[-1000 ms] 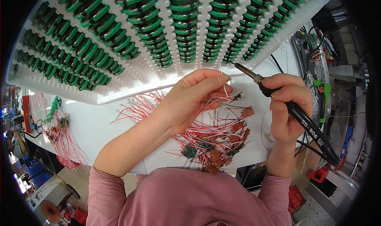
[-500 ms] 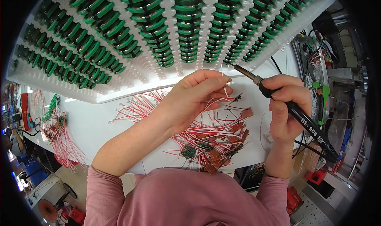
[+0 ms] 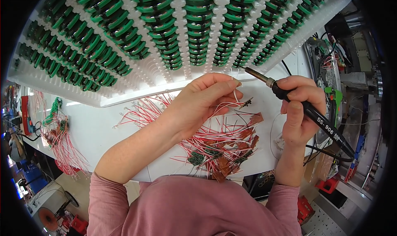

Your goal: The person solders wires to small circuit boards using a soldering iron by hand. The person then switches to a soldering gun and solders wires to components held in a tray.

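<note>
My left hand [image 3: 213, 93] pinches a thin white wire [image 3: 235, 94] whose ends stick up above the fingertips. By its fingers is a small dark circuit board [image 3: 246, 103], with wires joined to it; I cannot tell if the hand also grips this board. My right hand [image 3: 301, 105] is closed round the black handle of a soldering iron [image 3: 319, 116]. The iron's metal tip points left, near the upright wire ends and just in front of the white tray [image 3: 142, 91]. Standing on edge in that tray are rows of round green circuit boards [image 3: 198, 33].
On the white table under my left forearm lies a heap of red and white wires [image 3: 206, 130] with brown and green boards [image 3: 223, 165]. Another wire bundle [image 3: 66, 147] hangs at the left edge. A green tool-like object [image 3: 333, 105] and cables are at the right.
My right hand and the soldering iron have shifted slightly to the right. My left hand stays in place with the white wire.
</note>
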Available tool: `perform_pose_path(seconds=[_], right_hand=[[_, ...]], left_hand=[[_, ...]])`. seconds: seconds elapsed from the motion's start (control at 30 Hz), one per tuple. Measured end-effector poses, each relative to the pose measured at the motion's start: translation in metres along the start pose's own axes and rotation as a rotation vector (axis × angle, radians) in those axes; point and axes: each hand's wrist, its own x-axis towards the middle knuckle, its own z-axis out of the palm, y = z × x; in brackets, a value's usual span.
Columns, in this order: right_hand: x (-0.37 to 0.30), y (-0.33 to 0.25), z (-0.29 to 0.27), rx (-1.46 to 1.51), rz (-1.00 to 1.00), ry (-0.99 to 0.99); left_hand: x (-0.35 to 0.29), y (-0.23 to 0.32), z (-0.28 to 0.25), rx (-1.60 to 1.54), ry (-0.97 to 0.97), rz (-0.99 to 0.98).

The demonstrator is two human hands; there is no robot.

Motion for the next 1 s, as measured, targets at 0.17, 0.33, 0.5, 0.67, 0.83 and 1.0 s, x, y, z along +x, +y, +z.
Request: perform_pose_path(seconds=[0.17, 0.33, 0.5, 0.67, 0.83, 1.0], right_hand=[[0.0002, 0.0000, -0.0003, 0.006, 0.001, -0.001], [0.0005, 0.0026, -0.0010, 0.012, 0.001, 0.012], [-0.0002, 0.0024, -0.0016, 0.032, 0.053, 0.049], [0.0004, 0.0066, -0.0004, 0.039, 0.010, 0.103], [0.0027, 0.0079, -0.0018, -0.006, 0.003, 0.119], [0.0023, 0.0086, -0.0026, 0.060, 0.005, 0.129]], left_hand=[[-0.0010, 0.0011, 0.0009, 0.011, 0.014, -0.006], [-0.0020, 0.0018, 0.0011, 0.017, 0.015, -0.013], [-0.0025, 0.0002, 0.0013, 0.014, 0.016, 0.001], [-0.0030, 0.0007, 0.0014, 0.017, 0.007, 0.007], [-0.0022, 0.0008, 0.0006, 0.018, 0.004, 0.001], [-0.0014, -0.0003, 0.0014, 0.020, 0.004, 0.005]])
